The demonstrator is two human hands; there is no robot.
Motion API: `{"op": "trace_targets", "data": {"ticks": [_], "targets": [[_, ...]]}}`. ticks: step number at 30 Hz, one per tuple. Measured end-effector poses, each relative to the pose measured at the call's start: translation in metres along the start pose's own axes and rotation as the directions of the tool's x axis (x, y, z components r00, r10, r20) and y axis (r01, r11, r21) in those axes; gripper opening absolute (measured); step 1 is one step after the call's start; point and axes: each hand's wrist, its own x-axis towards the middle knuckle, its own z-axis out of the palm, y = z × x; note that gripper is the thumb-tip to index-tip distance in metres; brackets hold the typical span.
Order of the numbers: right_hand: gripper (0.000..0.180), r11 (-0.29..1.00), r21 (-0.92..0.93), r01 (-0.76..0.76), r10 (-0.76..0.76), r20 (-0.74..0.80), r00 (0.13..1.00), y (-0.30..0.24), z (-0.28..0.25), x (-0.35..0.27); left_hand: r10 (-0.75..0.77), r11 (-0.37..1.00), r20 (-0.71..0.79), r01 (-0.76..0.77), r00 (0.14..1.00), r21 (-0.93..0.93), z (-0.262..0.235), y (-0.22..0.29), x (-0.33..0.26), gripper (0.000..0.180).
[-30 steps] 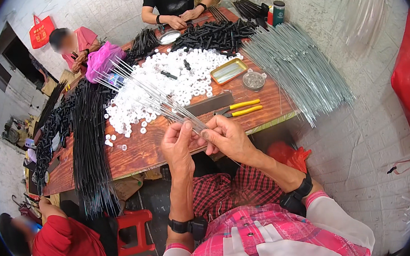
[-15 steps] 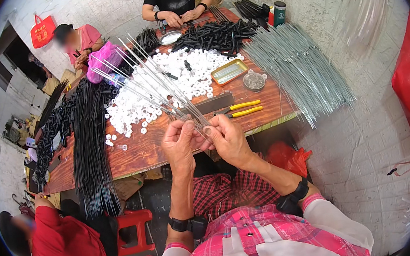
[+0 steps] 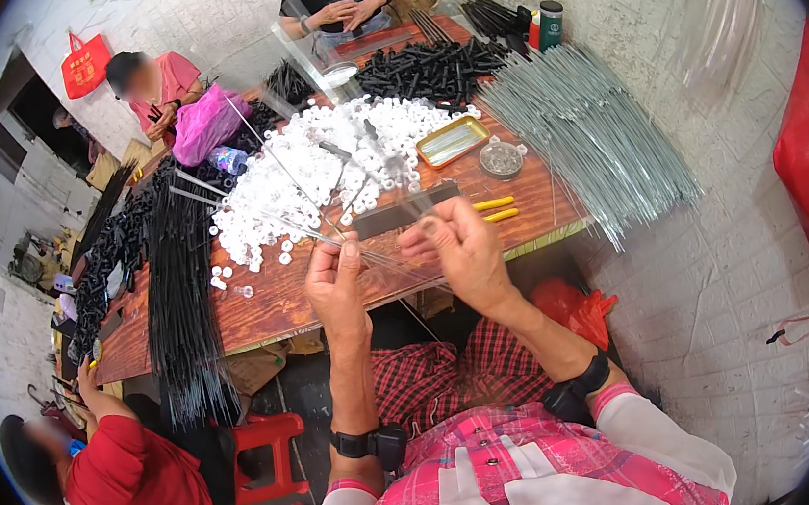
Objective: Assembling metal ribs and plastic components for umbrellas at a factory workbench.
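My left hand (image 3: 337, 281) pinches thin silvery rods between thumb and fingertips; one long rod (image 3: 285, 168) slants up and left over the white rings. My right hand (image 3: 464, 258), held a little apart, has its fingers closed on more of these rods, which are smeared by motion. Some rods cross the gap between both hands, so how they are shared is unclear. Beneath the hands lies the table's near edge. Just beyond is a dark flat bar (image 3: 389, 218), and yellow-handled pliers (image 3: 498, 203) sit partly behind my right hand.
White rings (image 3: 269, 183) heap mid-table, with black pieces (image 3: 430, 70) behind. Silvery rods (image 3: 589, 134) lie right; black rods (image 3: 176, 286) overhang the edge left. A gold tin (image 3: 478, 128) and small clear bowl (image 3: 502, 165) stand nearby. Several people sit around; a red stool (image 3: 273, 454) is at left.
My hands have moved apart, and the fanned rods have split between them, blurring on the right. The person across has shifted their hands; the person in red at left has raised an arm.
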Motion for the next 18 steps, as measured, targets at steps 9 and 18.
{"op": "trace_targets", "data": {"ticks": [9,18], "targets": [[0.030,0.988,-0.003,0.157,-0.156,-0.113,0.981,-0.070,-0.041,0.003,0.043,0.986,0.011,-0.041,0.999,-0.161,-0.002,0.026,0.003,0.022],[0.028,0.978,0.062,-0.197,0.194,0.048,0.980,-0.031,-0.034,-0.045,-0.074,0.948,0.114,0.105,0.991,-0.299,0.005,0.038,-0.024,0.029]]}}
